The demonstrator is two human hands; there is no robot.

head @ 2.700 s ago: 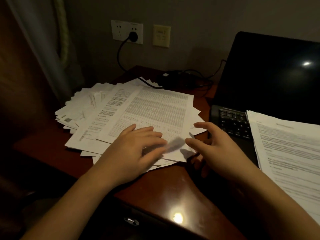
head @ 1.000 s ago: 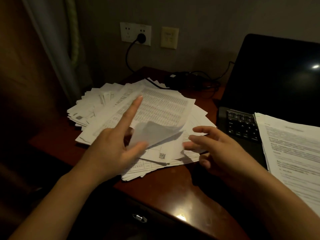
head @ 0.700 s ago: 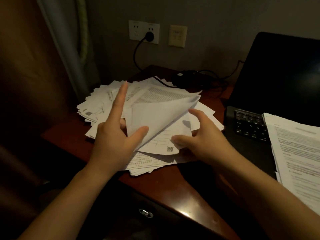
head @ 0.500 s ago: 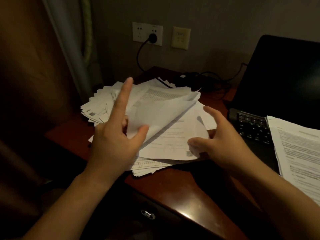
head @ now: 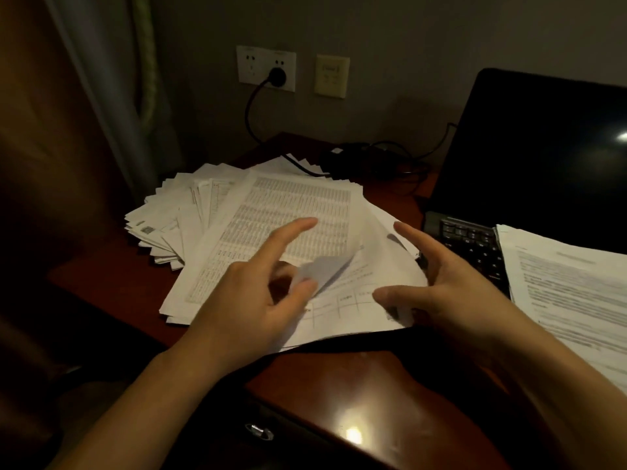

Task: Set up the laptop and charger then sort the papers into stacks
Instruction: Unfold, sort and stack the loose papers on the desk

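Observation:
A fanned heap of printed papers point(head: 190, 215) covers the desk's left half. My left hand point(head: 251, 303) pinches the curled near corner of the top table-printed sheet point(head: 291, 212) between thumb and a bent finger, index finger stretched out. My right hand point(head: 451, 286) holds the right edge of a form sheet point(head: 353, 300) from underneath it, thumb on top. The open black laptop point(head: 543, 157) stands at the right, and a sorted paper stack point(head: 570, 293) lies over its keyboard point(head: 471, 245). The charger brick point(head: 359, 157) lies behind the heap, its plug point(head: 276, 76) in the wall socket.
The reddish wooden desk point(head: 339, 385) ends close in front of me, with a drawer handle point(head: 259, 430) below its edge. A curtain point(head: 112, 96) hangs at the left. Cables point(head: 407, 164) coil between the heap and the laptop.
My left hand has lowered the top sheet it had lifted, so it lies almost flat again. My right hand has drawn the form sheet out toward the right and front.

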